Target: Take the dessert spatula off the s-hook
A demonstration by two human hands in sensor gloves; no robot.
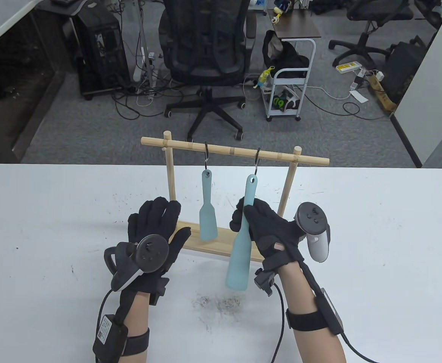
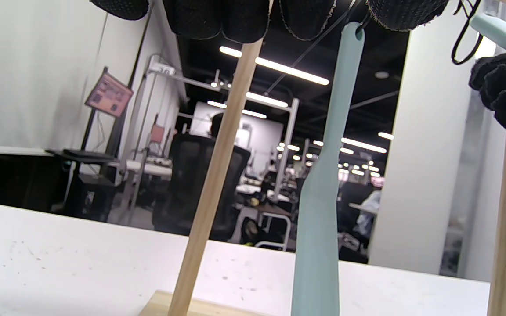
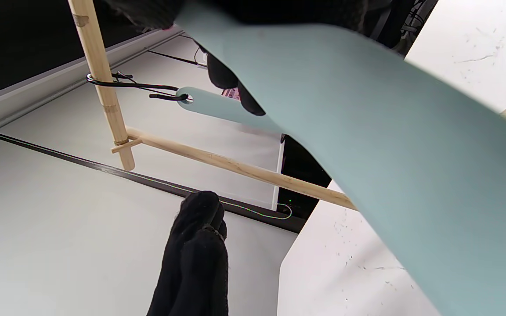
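The dessert spatula (image 1: 240, 242) hangs from the right-hand s-hook (image 1: 257, 159) on the wooden rack (image 1: 236, 152), its blade swung toward us and tilted off the vertical, well clear of the table (image 1: 54, 227). Our right hand (image 1: 266, 230) grips its handle about midway, fingers wrapped round it, and in the right wrist view the hook's lower curl still passes through the hole at the handle's tip — so the spatula is not yet free. A second, shorter spatula (image 1: 207, 211) hangs untouched from the other s-hook (image 1: 206, 155) to the left.

Our left hand (image 1: 156, 230) holds nothing; its fingers are spread and reach toward the rack's left post (image 1: 170, 177) and base (image 1: 206, 244) (whether they actually press on the wood, we cannot tell from these views).

We judge that we are in the middle of the unhooking itself: grasp made, release pending. The next move calls for lifting the handle's tip up and off the hook's open end, rather than pulling straight toward us — a plain pull would likely drag the hook along the rail or tip the light rack. Steadying the rack with the left hand would help.
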